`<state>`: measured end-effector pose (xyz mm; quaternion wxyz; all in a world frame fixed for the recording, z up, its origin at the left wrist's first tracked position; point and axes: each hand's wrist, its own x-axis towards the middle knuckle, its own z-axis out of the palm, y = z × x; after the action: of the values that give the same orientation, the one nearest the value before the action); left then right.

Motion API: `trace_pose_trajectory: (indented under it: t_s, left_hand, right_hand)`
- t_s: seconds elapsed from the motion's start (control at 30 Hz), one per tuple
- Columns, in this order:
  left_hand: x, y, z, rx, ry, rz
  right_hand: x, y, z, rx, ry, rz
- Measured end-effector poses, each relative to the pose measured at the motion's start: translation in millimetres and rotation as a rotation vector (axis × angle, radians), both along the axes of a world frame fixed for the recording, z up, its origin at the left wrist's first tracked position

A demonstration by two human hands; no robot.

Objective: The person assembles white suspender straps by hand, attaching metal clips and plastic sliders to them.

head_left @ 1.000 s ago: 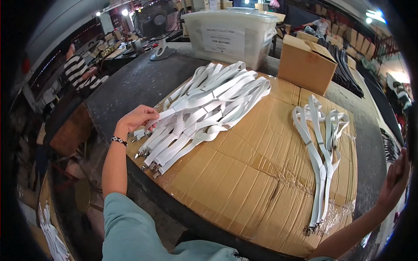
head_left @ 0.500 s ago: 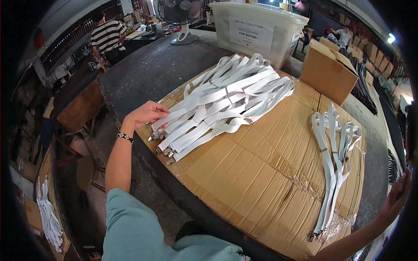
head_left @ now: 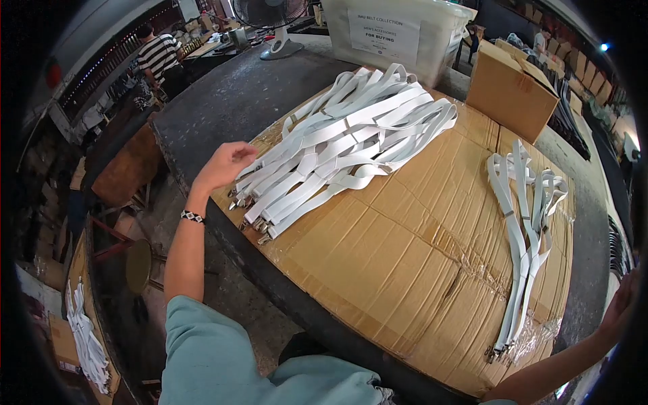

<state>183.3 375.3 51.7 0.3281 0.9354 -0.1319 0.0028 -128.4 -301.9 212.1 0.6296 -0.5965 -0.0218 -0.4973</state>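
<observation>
A large pile of white suspenders (head_left: 358,135) lies on a flattened cardboard sheet (head_left: 378,250), with metal clips bunched at the near left end. My left hand (head_left: 226,165) hovers beside that end, just above the straps. Its fingers are loosely bent, thumb and fingers apart, with nothing visible between them. A smaller bundle of white suspenders (head_left: 521,250) rests at the right of the cardboard, clips towards me. At the far right edge, beyond this bundle, is my right hand (head_left: 619,309); the dark lens border hides its fingers in part.
A lidded plastic bin (head_left: 398,40) with a paper label and a brown carton (head_left: 511,91) stand at the back of the table. A fan (head_left: 280,47) is beside the bin. More white straps (head_left: 88,334) lie at lower left. A person in a striped shirt (head_left: 158,57) stands far left.
My left hand has lifted off the straps near the clips and opened somewhat. My right hand has shifted slightly down at the edge. The view has tilted a little.
</observation>
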Motion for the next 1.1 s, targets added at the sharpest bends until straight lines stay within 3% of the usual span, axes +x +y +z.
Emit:
trace_pose_trajectory:
  t_s: [0.07, 0.13, 0.2, 0.23, 0.3, 0.37, 0.53, 0.67, 0.77, 0.8, 0.9, 0.97, 1.0, 1.1]
  left_hand:
    - [-0.2, -23.1, -0.9, 0.061, -0.226, -0.074]
    - [-0.2, -56.2, -0.1, 0.166, -0.364, -0.129]
    - [0.6, -91.0, -0.4, 0.318, -0.409, -0.162]
    - [4.5, -106.1, -4.3, 0.359, -0.425, -0.175]
    - [18.8, -128.8, -21.6, 0.441, -0.454, -0.207]
    - [35.9, -145.6, -45.5, 0.462, -0.384, -0.198]
    - [33.8, -170.5, -39.5, 0.610, -0.267, -0.162]
    - [61.5, -151.9, -57.3, 0.316, -0.400, -0.266]
    - [61.7, -155.5, -51.7, 0.053, -0.468, -0.280]
    - [58.7, -158.9, -46.2, 0.076, -0.471, -0.252]
    - [39.2, -181.7, -24.4, 0.149, -0.567, -0.229]
    - [22.3, -211.4, -8.5, 0.186, -0.739, -0.319]
    - [-4.0, -240.9, 2.7, 0.144, -0.755, -0.264]
    - [-44.4, -302.8, 8.4, 0.004, -0.693, -0.408]
  right_hand:
    - [-2.5, 0.3, 1.1, -0.039, 0.004, 0.024]
    - [0.1, 33.7, 23.7, 0.606, -0.160, 0.092]
    - [-0.9, 45.2, 31.9, 0.919, -0.268, 0.127]
    - [-3.1, 44.8, 32.0, 0.910, -0.290, 0.127]
    - [-9.7, 34.5, 26.0, 0.615, -0.252, 0.119]
    - [-19.5, 11.2, 13.2, 0.042, -0.125, 0.089]
    - [-42.6, 4.2, 18.1, -0.031, -0.200, 0.082]
    - [-56.2, -6.3, 24.0, -0.115, -0.195, 0.261]
    - [-57.3, -1.6, 25.5, -0.250, -0.159, 0.107]
    - [-56.5, -0.5, 25.4, -0.280, -0.172, 0.035]
    - [-60.4, -26.1, 25.8, -0.404, -0.204, 0.365]
    - [-68.4, -26.7, 23.9, -0.402, -0.203, 0.240]
    - [-70.9, -24.1, 23.3, -0.392, -0.203, 0.172]
    - [-82.8, -23.0, 18.6, -0.382, -0.200, 0.055]
